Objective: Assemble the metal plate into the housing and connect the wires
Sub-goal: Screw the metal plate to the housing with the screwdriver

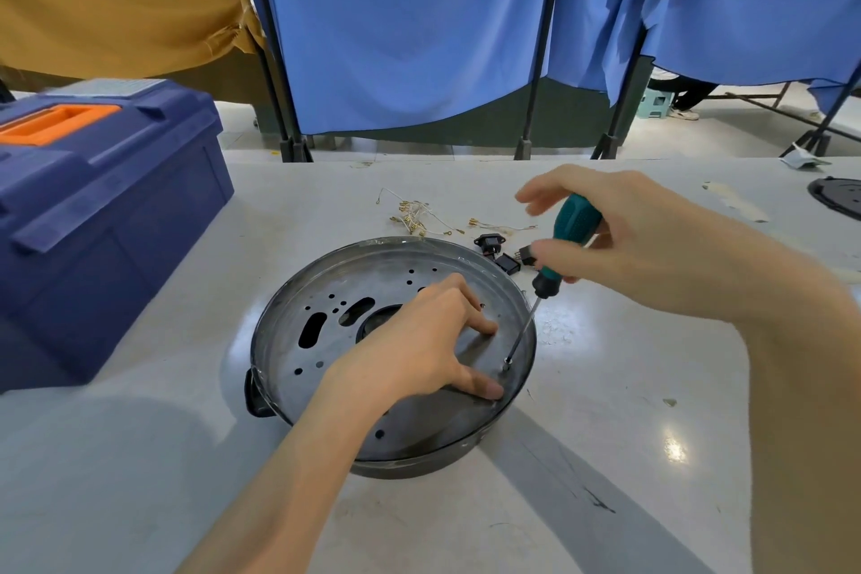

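A round dark housing sits on the table in front of me. Inside it lies a grey metal plate with several holes and slots. My left hand rests on the plate, its fingertips pressing down near the right rim. My right hand grips a screwdriver with a green and black handle. The screwdriver's tip stands on a screw at the plate's right edge. Thin wires with gold terminals lie on the table behind the housing.
A blue toolbox with an orange handle stands at the left. Small black connectors lie behind the housing. Another dark round part sits at the far right edge. Blue curtains on black stands hang behind the table.
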